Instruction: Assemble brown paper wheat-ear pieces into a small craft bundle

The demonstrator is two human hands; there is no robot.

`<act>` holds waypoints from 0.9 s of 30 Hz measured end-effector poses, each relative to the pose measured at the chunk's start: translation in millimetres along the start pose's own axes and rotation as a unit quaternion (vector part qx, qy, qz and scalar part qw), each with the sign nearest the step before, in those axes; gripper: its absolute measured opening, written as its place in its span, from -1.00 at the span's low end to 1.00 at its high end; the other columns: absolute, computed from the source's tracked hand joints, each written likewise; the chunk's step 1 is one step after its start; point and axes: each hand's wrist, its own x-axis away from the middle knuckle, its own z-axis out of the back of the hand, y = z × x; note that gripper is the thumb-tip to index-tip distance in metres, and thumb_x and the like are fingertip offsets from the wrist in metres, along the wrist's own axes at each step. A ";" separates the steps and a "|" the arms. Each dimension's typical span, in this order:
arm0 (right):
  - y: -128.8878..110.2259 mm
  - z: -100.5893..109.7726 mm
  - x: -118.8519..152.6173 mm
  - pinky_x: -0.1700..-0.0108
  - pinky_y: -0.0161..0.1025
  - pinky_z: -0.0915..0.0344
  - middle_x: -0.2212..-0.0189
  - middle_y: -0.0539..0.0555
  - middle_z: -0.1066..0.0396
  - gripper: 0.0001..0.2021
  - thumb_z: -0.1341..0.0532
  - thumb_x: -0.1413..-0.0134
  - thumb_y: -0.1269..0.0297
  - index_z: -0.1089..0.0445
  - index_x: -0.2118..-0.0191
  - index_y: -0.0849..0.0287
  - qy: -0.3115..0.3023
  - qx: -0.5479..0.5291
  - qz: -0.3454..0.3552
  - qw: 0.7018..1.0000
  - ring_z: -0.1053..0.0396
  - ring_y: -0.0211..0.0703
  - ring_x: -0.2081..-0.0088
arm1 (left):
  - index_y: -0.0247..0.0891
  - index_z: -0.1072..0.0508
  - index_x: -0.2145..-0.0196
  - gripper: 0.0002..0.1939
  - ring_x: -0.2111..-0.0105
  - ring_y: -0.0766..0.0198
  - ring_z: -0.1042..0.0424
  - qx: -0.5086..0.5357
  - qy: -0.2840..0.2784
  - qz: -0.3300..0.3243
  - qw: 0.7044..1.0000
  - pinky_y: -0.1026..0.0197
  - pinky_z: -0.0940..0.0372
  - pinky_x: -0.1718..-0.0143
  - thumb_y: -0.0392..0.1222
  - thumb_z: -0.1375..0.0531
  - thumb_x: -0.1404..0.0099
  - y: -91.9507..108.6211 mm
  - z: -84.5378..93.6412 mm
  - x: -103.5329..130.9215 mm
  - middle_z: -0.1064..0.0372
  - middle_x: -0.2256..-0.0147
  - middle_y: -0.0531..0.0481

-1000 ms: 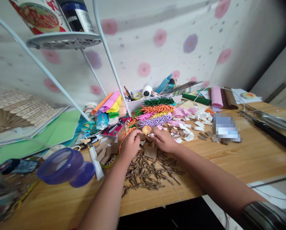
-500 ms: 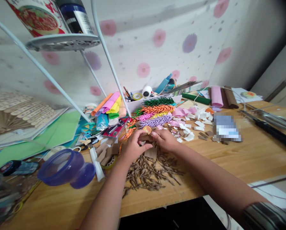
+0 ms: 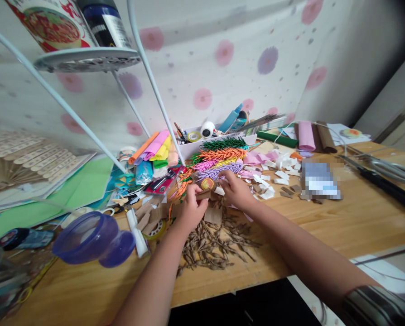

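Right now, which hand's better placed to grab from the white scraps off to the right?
Right hand, likely: it's nearer the white scraps; the left hand holds brown paper. Can't tell if the right grips anything.

my wooden table (image 3: 352, 226) | brown twists (image 3: 216, 246) near me | purple container (image 3: 87, 237) left of twists | white scraps (image 3: 282, 175) beyond twists, rightward

No wording can be read; the red lettering on the white can (image 3: 51, 27) is partly cut off at the top; the print on the blue jar (image 3: 98, 20) and its white label (image 3: 117, 31) is too blurred.
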 end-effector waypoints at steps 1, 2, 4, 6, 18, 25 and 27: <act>1.5 -1.1 -0.6 0.42 -0.34 -0.09 0.42 0.06 -0.34 -0.77 0.08 -0.07 0.25 -0.19 0.18 0.15 0.008 -0.001 0.010 1.000 -0.25 -0.22 0.42 | -0.21 -0.11 0.34 -0.83 0.46 0.33 -0.30 0.001 0.000 -0.014 1.000 0.29 -0.19 0.44 -0.28 -0.05 -0.07 -0.1 -0.6 -0.1 -0.23 0.45 0.06; 2.9 -2.1 -1.3 0.40 -0.33 -0.10 0.43 0.06 -0.34 -0.80 0.06 -0.06 0.27 -0.22 0.23 0.16 0.013 -0.003 0.028 1.000 -0.25 -0.22 0.41 | -0.21 -0.13 0.36 -0.87 0.44 0.33 -0.29 0.000 0.001 -0.032 0.999 0.29 -0.19 0.41 -0.28 -0.04 -0.08 -0.5 -1.0 -0.4 -0.23 0.44 0.05; 5.4 -4.3 -3.2 0.34 -0.33 -0.13 0.42 0.06 -0.34 -0.85 0.02 -0.03 0.30 -0.25 0.33 0.17 0.015 -0.008 0.072 0.997 -0.25 -0.22 0.37 | -0.23 -0.16 0.40 -0.95 0.41 0.33 -0.27 -0.003 0.005 -0.067 0.998 0.29 -0.19 0.37 -0.28 -0.02 -0.11 -1.5 -1.0 -1.8 -0.22 0.42 0.03; 7.4 -6.3 -4.8 0.31 -0.33 -0.14 0.38 0.07 -0.35 -0.85 -0.02 -0.01 0.31 -0.28 0.31 0.18 0.015 -0.018 0.101 0.995 -0.25 -0.23 0.34 | -0.25 -0.20 0.42 -0.97 0.40 0.34 -0.24 -0.003 0.010 -0.093 0.996 0.30 -0.18 0.35 -0.26 -0.01 -0.14 -2.0 0.4 -3.8 -0.21 0.41 0.01; 10.2 -6.6 -2.1 0.42 -0.38 -0.10 0.52 0.03 -0.33 -0.76 0.06 -0.07 0.19 -0.27 0.42 0.18 -0.044 -0.008 0.111 0.993 -0.24 -0.28 0.46 | -0.27 -0.27 0.54 -0.78 0.51 0.38 -0.20 -0.062 0.006 -0.061 0.996 0.35 -0.09 0.49 -0.15 0.03 -0.18 -0.2 7.1 -4.6 -0.21 0.54 0.08; 8.9 -6.4 -3.7 0.44 -0.38 -0.09 0.56 0.01 -0.28 -0.73 0.06 -0.07 0.18 -0.24 0.48 0.19 -0.026 -0.040 0.073 0.996 -0.20 -0.29 0.50 | -0.25 -0.35 0.40 -0.77 0.50 0.36 -0.27 -0.044 0.006 -0.025 0.999 0.34 -0.13 0.48 -0.10 0.03 -0.17 -5.4 4.2 -4.3 -0.31 0.51 0.06; 8.1 -6.0 -3.6 0.42 -0.36 -0.11 0.52 0.03 -0.31 -0.78 0.03 -0.05 0.22 -0.27 0.44 0.20 -0.027 -0.051 0.072 0.996 -0.23 -0.28 0.47 | -0.23 -0.33 0.28 -0.78 0.43 0.33 -0.33 0.000 0.009 -0.014 1.000 0.32 -0.18 0.43 -0.13 0.02 -0.17 -8.3 1.8 -4.4 -0.37 0.42 0.03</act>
